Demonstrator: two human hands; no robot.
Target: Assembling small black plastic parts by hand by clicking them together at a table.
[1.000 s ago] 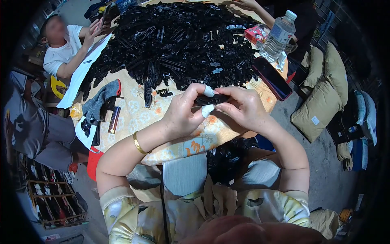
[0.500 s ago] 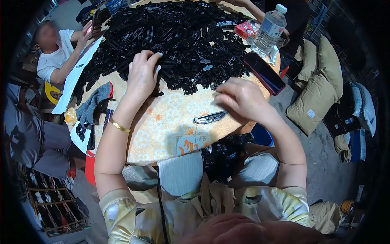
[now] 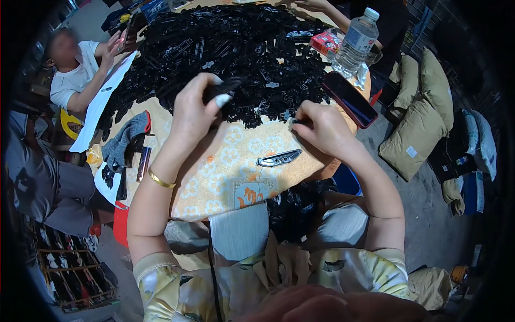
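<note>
In my left hand (image 3: 196, 110), a slim black piece (image 3: 230, 85), slightly blurred, is pinched between thumb and fingers. That hand is over the near edge of a broad heap of small black pieces (image 3: 236, 48), some with silvery marks. My right hand (image 3: 324, 126) is closed at the heap's near right edge, thumb and fingertips together; a dark speck shows there, too small to name. Between my forearms, a boat-shaped dark piece with a pale rim and small holes (image 3: 279, 158) lies on the flowered tablecloth (image 3: 198, 188).
Right of the heap are a phone (image 3: 350, 99), a water bottle (image 3: 357, 43) and a red box (image 3: 325, 41). A grey glove (image 3: 126, 142) lies at the left. One person sits at the left holding a phone; another person's arm (image 3: 332, 12) reaches in from the far side.
My left hand has turned and come slightly right and nearer, lifting a black piece off the heap. The right hand's fingertips have drawn together and moved slightly right.
</note>
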